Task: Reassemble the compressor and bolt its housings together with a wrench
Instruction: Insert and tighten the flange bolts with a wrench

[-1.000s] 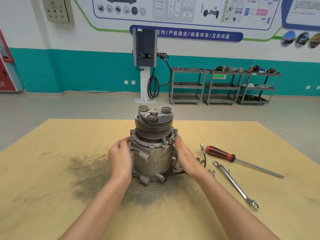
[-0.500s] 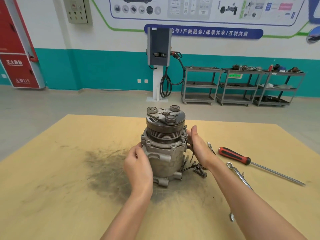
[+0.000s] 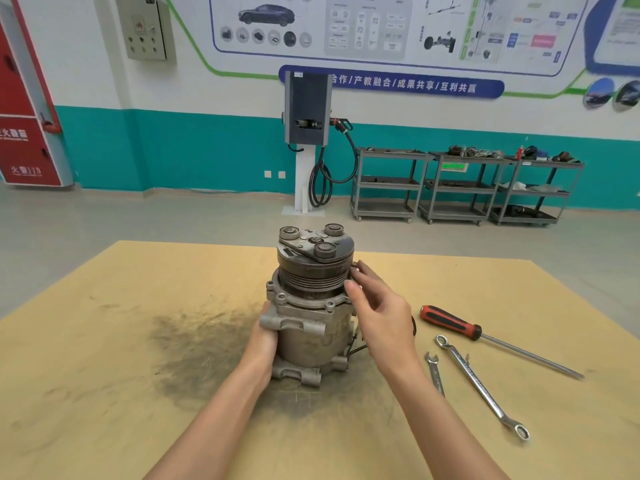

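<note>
My one camera sits on my head, looking forward and down across the wooden surface, close over the compressor, with the far wall ahead.

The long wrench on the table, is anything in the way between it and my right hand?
Nothing visible. The long wrench lies on bare table, with only a shorter wrench beside it, while the right hand is at the compressor.
</note>
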A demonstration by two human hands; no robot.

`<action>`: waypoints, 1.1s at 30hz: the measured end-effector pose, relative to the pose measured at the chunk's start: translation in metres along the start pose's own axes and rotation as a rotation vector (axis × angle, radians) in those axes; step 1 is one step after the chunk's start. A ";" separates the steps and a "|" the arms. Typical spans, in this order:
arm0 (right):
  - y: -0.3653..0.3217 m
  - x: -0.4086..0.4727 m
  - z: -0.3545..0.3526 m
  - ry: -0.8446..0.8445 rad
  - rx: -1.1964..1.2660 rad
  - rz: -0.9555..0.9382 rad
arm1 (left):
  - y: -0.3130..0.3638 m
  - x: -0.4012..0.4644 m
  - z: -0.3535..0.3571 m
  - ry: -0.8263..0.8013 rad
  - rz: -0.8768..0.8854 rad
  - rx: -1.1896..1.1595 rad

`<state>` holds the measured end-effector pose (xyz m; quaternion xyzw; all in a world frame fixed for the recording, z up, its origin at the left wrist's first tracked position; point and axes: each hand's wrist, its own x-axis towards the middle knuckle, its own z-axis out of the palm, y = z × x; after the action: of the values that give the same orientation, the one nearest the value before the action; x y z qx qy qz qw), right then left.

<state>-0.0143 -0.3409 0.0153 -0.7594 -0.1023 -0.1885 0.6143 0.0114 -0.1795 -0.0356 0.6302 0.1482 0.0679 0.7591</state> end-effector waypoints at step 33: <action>-0.005 0.025 -0.024 -0.103 -0.255 -0.041 | -0.039 -0.010 -0.019 -0.142 0.121 -0.160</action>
<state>0.0028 -0.3650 0.0348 -0.8376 -0.1243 -0.1732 0.5029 -0.0076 -0.1727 -0.0756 0.5786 0.0496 0.0804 0.8101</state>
